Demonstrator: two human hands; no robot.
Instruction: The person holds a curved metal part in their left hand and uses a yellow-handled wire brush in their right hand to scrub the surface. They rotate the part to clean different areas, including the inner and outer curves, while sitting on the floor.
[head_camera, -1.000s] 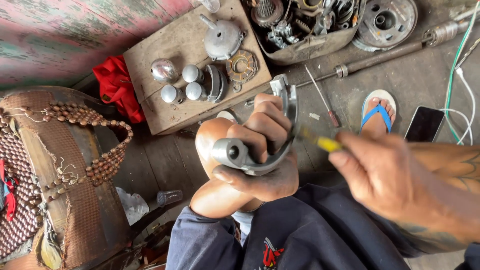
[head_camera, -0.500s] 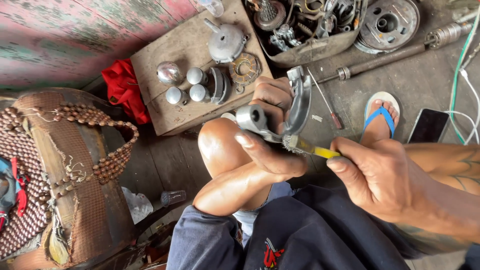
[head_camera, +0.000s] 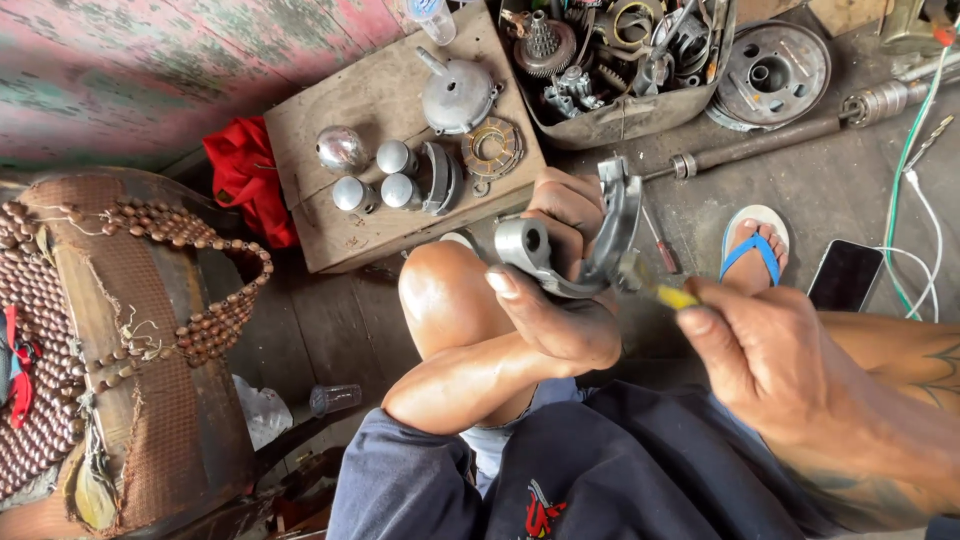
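Observation:
My left hand (head_camera: 556, 305) grips a curved grey metal brake shoe (head_camera: 600, 235) above my left knee, its round boss end near my thumb. My right hand (head_camera: 765, 355) holds a small wire brush with a yellow handle (head_camera: 672, 296); the bristle end touches the shoe's outer curve and is blurred by motion. Both hands are stained dark with grime.
A wooden board (head_camera: 365, 205) carries shiny metal caps (head_camera: 390, 175), a round cover (head_camera: 455, 92) and a ring. Behind it stand a tray of engine parts (head_camera: 620, 60), a brake drum (head_camera: 775, 60) and an axle rod (head_camera: 780, 140). A screwdriver (head_camera: 660, 245), phone (head_camera: 845, 275), cables, red cloth (head_camera: 240, 175) and beaded seat (head_camera: 120, 330) surround me.
My left hand has turned the brake shoe and raised it a little, the boss now facing up. The brush in my right hand has been stroking back and forth along the shoe's edge.

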